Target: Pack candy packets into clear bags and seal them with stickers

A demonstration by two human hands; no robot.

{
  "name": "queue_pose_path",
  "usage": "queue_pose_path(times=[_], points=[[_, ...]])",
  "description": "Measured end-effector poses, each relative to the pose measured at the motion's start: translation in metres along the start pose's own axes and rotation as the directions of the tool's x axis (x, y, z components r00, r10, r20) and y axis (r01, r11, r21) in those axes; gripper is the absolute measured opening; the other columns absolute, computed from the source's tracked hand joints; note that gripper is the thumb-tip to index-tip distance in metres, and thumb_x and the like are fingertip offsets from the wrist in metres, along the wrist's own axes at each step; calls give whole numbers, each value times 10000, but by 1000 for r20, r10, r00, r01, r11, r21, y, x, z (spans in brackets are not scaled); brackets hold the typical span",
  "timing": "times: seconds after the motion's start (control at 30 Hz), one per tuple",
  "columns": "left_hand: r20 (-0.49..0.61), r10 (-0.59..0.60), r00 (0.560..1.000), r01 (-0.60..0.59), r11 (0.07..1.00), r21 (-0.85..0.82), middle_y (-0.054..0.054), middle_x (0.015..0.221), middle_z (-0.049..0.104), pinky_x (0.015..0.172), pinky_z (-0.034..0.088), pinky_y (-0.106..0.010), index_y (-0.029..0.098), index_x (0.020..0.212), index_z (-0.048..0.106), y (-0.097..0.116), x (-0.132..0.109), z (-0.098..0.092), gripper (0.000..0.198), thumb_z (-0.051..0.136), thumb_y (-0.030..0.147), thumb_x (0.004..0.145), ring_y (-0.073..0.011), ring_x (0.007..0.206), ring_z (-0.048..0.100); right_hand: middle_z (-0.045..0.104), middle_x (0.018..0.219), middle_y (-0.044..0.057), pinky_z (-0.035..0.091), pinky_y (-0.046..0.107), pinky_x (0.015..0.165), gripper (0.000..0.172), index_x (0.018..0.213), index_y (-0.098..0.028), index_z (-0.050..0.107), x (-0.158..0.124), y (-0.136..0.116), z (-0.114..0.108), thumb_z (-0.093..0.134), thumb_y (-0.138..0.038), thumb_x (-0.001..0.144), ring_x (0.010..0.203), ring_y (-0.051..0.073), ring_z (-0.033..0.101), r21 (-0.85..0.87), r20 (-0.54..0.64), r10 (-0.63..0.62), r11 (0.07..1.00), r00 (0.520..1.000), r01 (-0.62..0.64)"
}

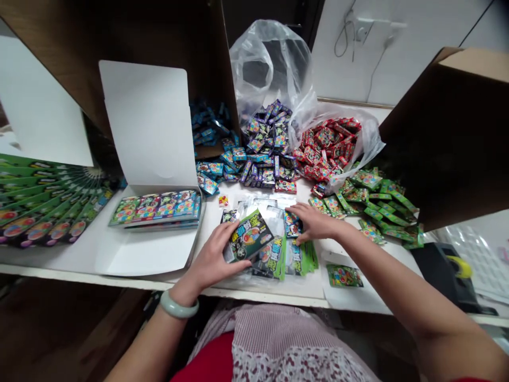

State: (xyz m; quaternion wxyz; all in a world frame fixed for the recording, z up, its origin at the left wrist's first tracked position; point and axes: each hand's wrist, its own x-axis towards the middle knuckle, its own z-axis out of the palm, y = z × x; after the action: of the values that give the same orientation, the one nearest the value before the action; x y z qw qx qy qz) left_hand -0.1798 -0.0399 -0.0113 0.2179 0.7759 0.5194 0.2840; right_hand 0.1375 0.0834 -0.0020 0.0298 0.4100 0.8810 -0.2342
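My left hand (pixel 214 253) is closed around the edge of a black and green printed packet (pixel 251 236), which it holds tilted above the table. Under and beside it lie flat plastic pouches with green edges (pixel 272 261), overlapping one another. My right hand (pixel 312 220) has its thumb and fingers around a small blue candy box (pixel 291 225), which rests on those pouches. A small dark box (pixel 229 216) lies partly behind my left fingers. Just beyond is a tiny red and yellow piece (pixel 223 201).
Purple boxes (pixel 267 143), blue boxes (pixel 210 170), red packets (pixel 328 143) in a clear bag and green packets (pixel 392 209) are heaped at the back. An open white carton (pixel 151 260) stands left, beside fanned green sheets (pixel 47 196). A tape dispenser (pixel 447 273) sits right.
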Motion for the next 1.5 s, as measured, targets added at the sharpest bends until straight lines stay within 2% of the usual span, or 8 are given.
queue_pose_path(times=[0.23, 0.4, 0.53, 0.93, 1.1, 1.27, 1.4, 1.5], points=[[14, 76, 997, -77, 995, 58, -148, 1363, 432, 1064, 394, -581, 267, 1486, 252, 3, 3, 9, 921, 756, 443, 736, -356, 1268, 438, 426, 1391, 141, 355, 500, 1087, 778, 1470, -257, 327, -38, -30, -15, 684, -334, 783, 1292, 311, 426, 111, -336, -44, 990, 941, 86], [38, 173, 984, -174, 983, 51, -157, 1331, 449, 1055, 397, -564, 223, 1494, 246, 12, 10, 10, 959, 770, 434, 719, -357, 1239, 446, 413, 1388, 118, 380, 449, 1084, 815, 1483, -267, 329, -59, -61, -52, 702, -310, 759, 1280, 289, 431, 89, -130, -287, 950, 949, 300], [72, 218, 973, -220, 975, 16, -149, 1334, 455, 1062, 387, -551, 227, 1492, 251, 19, 12, 9, 966, 778, 441, 711, -347, 1238, 445, 477, 1342, 140, 415, 466, 1044, 806, 1437, -219, 426, -54, -68, -60, 741, -262, 696, 1216, 310, 470, -28, -30, -319, 947, 947, 319], [50, 184, 982, -182, 983, -38, -163, 1300, 473, 1040, 414, -534, 178, 1455, 319, 21, 11, 18, 927, 776, 464, 701, -346, 1215, 470, 468, 1345, 183, 454, 458, 1027, 896, 1391, -186, 434, -34, -77, -44, 866, -371, 629, 1225, 339, 488, -2, -63, -279, 960, 958, 279], [-69, 107, 992, -105, 994, 33, -160, 1294, 474, 1035, 416, -549, 198, 1437, 327, 24, 8, 16, 910, 790, 414, 685, -349, 1208, 469, 443, 1347, 126, 391, 502, 1085, 451, 1204, -272, 539, -41, -78, -17, 718, -395, 809, 1302, 313, 426, 270, -373, -44, 951, 927, 154], [-141, 81, 987, -78, 997, 29, -174, 1311, 466, 1057, 388, -584, 194, 1412, 340, 32, 11, 14, 930, 828, 363, 639, -378, 1254, 435, 515, 1239, 94, 556, 354, 751, 458, 1210, -288, 521, -43, -93, 16, 700, -293, 788, 1005, 232, 606, 676, -310, 161, 731, 937, 98], [-174, -53, 983, 8, 969, -246, -136, 1266, 525, 1018, 440, -529, 226, 1335, 428, 44, 16, 16, 676, 751, 370, 759, -322, 1188, 515, 567, 1090, 33, 485, 248, 565, 394, 1164, -292, 535, -42, -99, 15, 649, -238, 791, 673, 103, 570, 857, -324, 263, 488, 909, 165], [-153, -225, 962, 93, 803, -589, -91, 1142, 584, 884, 530, -395, 256, 1340, 405, 52, 18, 28, 486, 593, 283, 892, -215, 1000, 616, 583, 1074, 9, 493, 241, 612, 400, 1152, -316, 518, -43, -98, 14, 657, -220, 789, 711, 100, 576, 855, -475, 407, 422, 780, 301]])
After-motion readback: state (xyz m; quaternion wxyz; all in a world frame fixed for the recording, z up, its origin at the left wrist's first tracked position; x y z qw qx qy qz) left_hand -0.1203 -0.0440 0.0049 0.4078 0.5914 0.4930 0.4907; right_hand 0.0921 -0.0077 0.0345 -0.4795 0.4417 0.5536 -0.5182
